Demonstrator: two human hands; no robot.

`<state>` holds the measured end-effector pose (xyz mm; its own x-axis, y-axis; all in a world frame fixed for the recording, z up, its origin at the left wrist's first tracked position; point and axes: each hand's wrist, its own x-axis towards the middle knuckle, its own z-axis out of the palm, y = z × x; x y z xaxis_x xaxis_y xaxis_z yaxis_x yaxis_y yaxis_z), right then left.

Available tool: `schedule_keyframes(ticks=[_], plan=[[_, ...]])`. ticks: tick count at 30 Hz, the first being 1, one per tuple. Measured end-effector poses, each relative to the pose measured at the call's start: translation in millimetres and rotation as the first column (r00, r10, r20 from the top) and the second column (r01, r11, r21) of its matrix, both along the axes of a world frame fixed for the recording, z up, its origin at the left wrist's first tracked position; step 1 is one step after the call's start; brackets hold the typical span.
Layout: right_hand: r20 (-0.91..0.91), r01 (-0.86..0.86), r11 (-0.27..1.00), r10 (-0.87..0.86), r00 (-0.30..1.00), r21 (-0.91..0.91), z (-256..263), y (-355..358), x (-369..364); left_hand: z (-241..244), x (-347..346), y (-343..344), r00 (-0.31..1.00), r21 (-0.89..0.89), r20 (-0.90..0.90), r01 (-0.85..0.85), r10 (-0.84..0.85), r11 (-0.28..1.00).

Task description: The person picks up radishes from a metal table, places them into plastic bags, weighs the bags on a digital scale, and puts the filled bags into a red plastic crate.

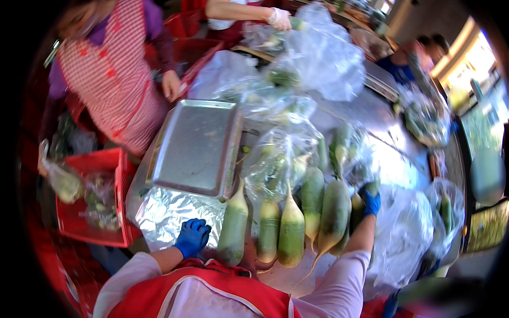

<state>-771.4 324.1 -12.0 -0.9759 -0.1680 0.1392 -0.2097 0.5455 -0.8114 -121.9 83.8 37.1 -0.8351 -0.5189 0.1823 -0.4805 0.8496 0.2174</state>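
My left hand, in a blue glove, rests on crinkled foil near the table's front edge, with nothing visible in it. My right hand, also blue-gloved, grips a green radish, partly hidden by the hand. Between my hands lies a row of large green radishes: one long radish on the left, a smaller one, a pale-tipped one, and two with roots towards me, one beside a larger one.
A metal tray stands beyond the foil. Clear plastic bags of radishes lie ahead; a crumpled plastic bag is on the right. A red crate stands left. Co-workers stand around, one in a checked apron. A scale sits far right.
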Motion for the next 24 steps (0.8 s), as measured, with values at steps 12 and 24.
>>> schedule_keyframes(ticks=[12, 24], plan=[[0.374, -0.077, 0.478, 0.767, 0.522, -0.875, 145.0, -53.8, 201.5, -6.9, 18.8, 8.7, 0.996, -0.060, -0.087, -0.034, 0.029, 0.998], [-0.002, -0.822, 0.510, 0.850, 0.527, 0.254, 163.9, -287.3, 503.1, -6.5, 27.2, -0.5, 0.990, 0.083, -0.143, 0.017, -0.005, 0.996]])
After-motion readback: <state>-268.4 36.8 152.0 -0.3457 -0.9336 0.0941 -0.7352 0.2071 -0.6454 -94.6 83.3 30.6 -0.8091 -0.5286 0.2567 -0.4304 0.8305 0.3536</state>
